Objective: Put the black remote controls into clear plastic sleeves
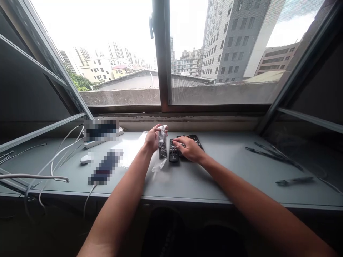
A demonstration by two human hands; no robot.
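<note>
My left hand (153, 140) is closed around a dark remote control in a clear plastic sleeve (162, 142), held upright above the table. The sleeve's loose end hangs below it. My right hand (189, 149) is palm down over several black remote controls lying side by side, its fingers reaching left. Its fingertips are at the upper part of the leftmost black remote control (173, 155); whether they press on it I cannot tell. The palm hides part of the remotes, and another remote control (197, 141) shows beyond it.
The grey table (230, 175) stands against a window. Left are clear plastic sleeves (131, 146), a white mouse (85, 159), a blurred-out phone-like object (105, 167) on a cable, a power strip (93, 143) and white cables (53, 157). Dark pens or cables (276, 155) are at right.
</note>
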